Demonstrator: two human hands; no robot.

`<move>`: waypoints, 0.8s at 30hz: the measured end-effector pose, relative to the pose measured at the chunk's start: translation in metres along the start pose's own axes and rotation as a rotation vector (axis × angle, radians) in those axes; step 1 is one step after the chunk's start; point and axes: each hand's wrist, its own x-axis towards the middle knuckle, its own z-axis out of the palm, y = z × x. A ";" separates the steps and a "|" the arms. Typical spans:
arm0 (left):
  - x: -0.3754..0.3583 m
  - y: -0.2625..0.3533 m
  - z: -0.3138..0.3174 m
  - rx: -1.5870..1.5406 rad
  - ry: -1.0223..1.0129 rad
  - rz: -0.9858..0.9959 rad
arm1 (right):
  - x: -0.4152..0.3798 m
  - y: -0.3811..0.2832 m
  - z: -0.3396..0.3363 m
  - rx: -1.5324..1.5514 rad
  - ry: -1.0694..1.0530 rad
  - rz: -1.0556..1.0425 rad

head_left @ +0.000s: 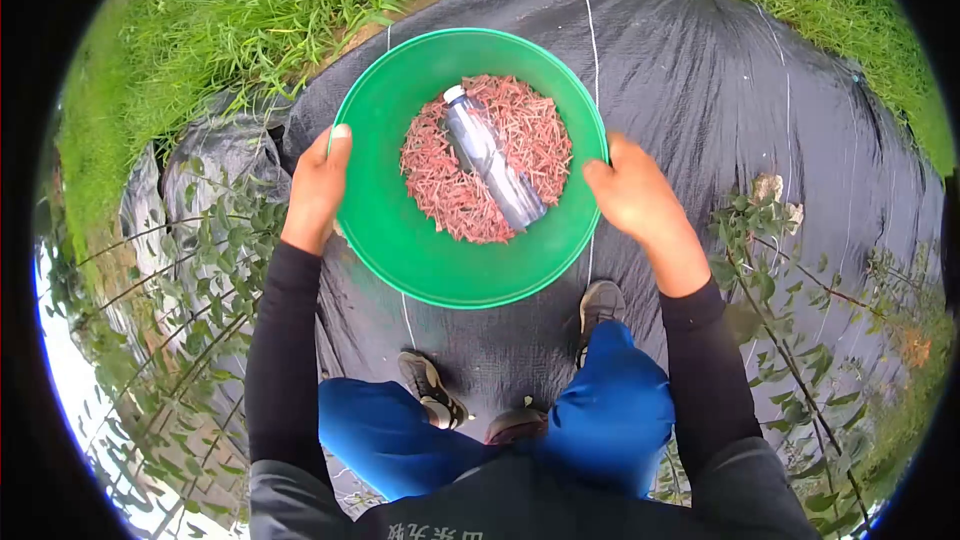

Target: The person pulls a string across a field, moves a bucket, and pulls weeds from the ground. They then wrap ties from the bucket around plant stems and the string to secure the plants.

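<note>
Green basin of reddish shreds held over black sheeting

In the middle of the frame the person grips a round green basin (pixel 400 240) by its rim, the left hand (pixel 318 190) clamped on the left edge with the thumb over the lip, the right hand (pixel 632 196) clamped on the right edge. Inside lies a heap of reddish shredded material (pixel 450 190), and a small clear bottle (pixel 492 162) with a white cap rests slanted on it. Black plastic sheeting (pixel 740 80) covers the ground below, grass (pixel 230 10) borders the upper left, and leafy twigs (pixel 780 280) stand at right.
</note>
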 end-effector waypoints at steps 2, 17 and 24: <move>0.041 -0.026 -0.007 0.204 0.074 0.177 | 0.047 -0.011 0.005 -0.012 0.012 -0.004; -0.016 -0.091 -0.103 0.274 -0.256 -0.310 | 0.093 -0.023 0.000 -0.270 0.105 0.113; -0.058 -0.231 -0.064 0.322 -0.220 -0.299 | 0.088 0.001 0.004 -0.173 0.186 0.024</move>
